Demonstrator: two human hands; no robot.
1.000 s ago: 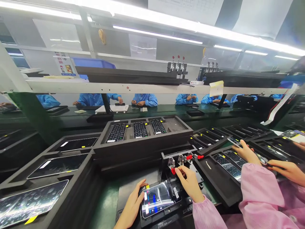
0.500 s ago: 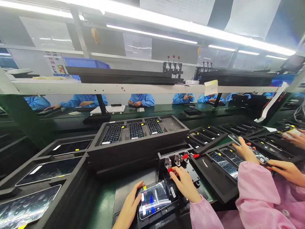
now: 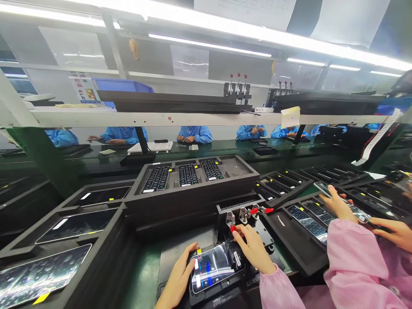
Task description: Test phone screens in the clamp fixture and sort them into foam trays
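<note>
"The view has swung slightly left; both hands have barely moved."
"Fingers?"
"Left hand (image 3: 177, 272): spread against the left edge of the phone (image 3: 210, 268), bottom centre; whether they grip, I can't tell. Right hand (image 3: 255, 249): narrow, holding a red handle (image 3: 233, 229)."
"Lower left?"
"A black tray (image 3: 117, 240) of phones."

White rectangular paper poster (image 3: 86, 89), above the left part of the long white metal shelf rail (image 3: 193, 119): dark and red Chinese characters; from where I stand, only 本 is legible. Below the rail: small white rectangular sticker (image 3: 237, 259) on a black block (image 3: 231, 249), print unreadable; pale raised lettering (image 3: 253, 282) on the black clamping fixture (image 3: 264, 236), likewise unreadable.
</note>
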